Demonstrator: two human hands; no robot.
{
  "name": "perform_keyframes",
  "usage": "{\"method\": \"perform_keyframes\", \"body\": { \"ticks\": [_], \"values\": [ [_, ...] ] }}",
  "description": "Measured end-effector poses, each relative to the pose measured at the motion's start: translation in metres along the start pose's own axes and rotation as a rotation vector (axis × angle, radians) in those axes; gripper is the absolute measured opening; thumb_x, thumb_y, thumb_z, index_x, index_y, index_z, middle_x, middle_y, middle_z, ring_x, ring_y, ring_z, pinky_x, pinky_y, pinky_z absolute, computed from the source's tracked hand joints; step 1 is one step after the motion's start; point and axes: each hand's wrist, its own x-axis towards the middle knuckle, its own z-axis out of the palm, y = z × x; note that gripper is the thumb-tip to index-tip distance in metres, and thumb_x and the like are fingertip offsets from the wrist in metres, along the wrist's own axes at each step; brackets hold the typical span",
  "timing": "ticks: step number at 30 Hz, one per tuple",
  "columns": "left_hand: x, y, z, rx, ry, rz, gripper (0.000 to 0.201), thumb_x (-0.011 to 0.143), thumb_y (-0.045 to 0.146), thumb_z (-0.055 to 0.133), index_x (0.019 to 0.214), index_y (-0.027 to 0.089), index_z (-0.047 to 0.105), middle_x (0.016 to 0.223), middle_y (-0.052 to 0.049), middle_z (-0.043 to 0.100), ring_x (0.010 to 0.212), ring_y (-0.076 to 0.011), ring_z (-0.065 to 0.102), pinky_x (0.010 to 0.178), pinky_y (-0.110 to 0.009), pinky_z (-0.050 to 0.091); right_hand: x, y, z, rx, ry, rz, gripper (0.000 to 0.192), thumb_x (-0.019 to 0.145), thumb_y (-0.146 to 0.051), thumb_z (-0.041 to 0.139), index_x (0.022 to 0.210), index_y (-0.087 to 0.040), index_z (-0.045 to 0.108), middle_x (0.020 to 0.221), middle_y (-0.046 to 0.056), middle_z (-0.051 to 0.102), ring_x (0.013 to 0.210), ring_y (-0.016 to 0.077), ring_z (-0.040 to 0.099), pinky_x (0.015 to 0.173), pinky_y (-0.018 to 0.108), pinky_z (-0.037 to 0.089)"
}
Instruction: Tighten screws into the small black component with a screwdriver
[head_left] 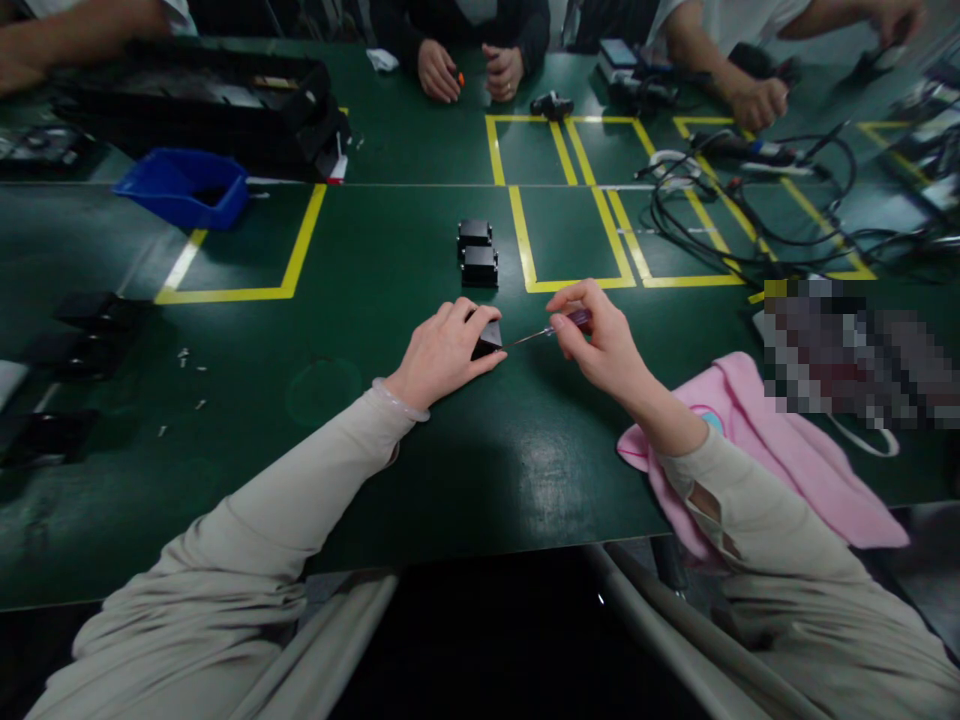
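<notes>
My left hand (444,352) presses a small black block (488,338) down on the green table (420,470), fingers wrapped over its top. My right hand (600,340) pinches a thin screwdriver (547,332) with a dark reddish handle. Its metal shaft points left and its tip meets the right side of the block. Two more black blocks (478,254) sit in a row just beyond, a short way from my hands.
A pink cloth (780,450) lies under my right forearm. Small screws (184,357) are scattered at left near dark parts (97,320). A blue bin (184,185), black case (217,100) and tangled cables (750,215) lie farther back. Other people's hands (469,70) rest at the far edge.
</notes>
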Motion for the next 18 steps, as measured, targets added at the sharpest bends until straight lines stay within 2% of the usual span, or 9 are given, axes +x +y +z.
{"method": "perform_keyframes", "body": {
  "ticks": [4,11,14,18],
  "values": [
    [-0.0003,-0.0008,0.0012,-0.005,0.001,0.003,0.047,0.099,0.046,0.063,0.137,0.021,0.053,0.125,-0.013,0.062,0.112,-0.0288,0.060,0.085,-0.038,0.052,0.0007,0.0004,-0.0013,-0.015,-0.014,0.011,0.028,0.103,-0.051,0.057,0.094,-0.024,0.055,0.070,-0.003,0.055,0.061,0.0141,0.056,0.055,0.029,0.039],
    [0.0001,-0.0003,0.0004,-0.001,0.005,0.007,0.048,0.099,0.046,0.064,0.137,0.020,0.054,0.125,-0.012,0.062,0.111,-0.0287,0.061,0.084,-0.038,0.052,-0.0005,0.0011,0.0001,0.000,-0.008,0.008,0.018,0.103,-0.042,0.058,0.106,-0.024,0.055,0.078,-0.002,0.056,0.064,0.0136,0.057,0.057,0.029,0.042],
    [0.0002,0.0002,0.0002,0.005,0.001,0.003,0.047,0.099,0.047,0.063,0.137,0.020,0.054,0.125,-0.013,0.063,0.111,-0.0290,0.061,0.084,-0.038,0.053,-0.0003,0.0020,0.0004,0.003,-0.009,-0.002,0.021,0.103,-0.045,0.057,0.103,-0.024,0.055,0.079,-0.002,0.057,0.068,0.0140,0.059,0.058,0.028,0.042],
    [-0.0002,0.0000,0.0010,0.008,0.008,0.001,0.046,0.099,0.047,0.062,0.137,0.022,0.054,0.126,-0.012,0.062,0.112,-0.0288,0.060,0.085,-0.038,0.052,0.0002,0.0027,-0.0008,-0.015,-0.016,0.000,0.028,0.104,-0.051,0.056,0.096,-0.024,0.055,0.072,-0.002,0.055,0.064,0.0141,0.057,0.056,0.028,0.039]
  ]
}}
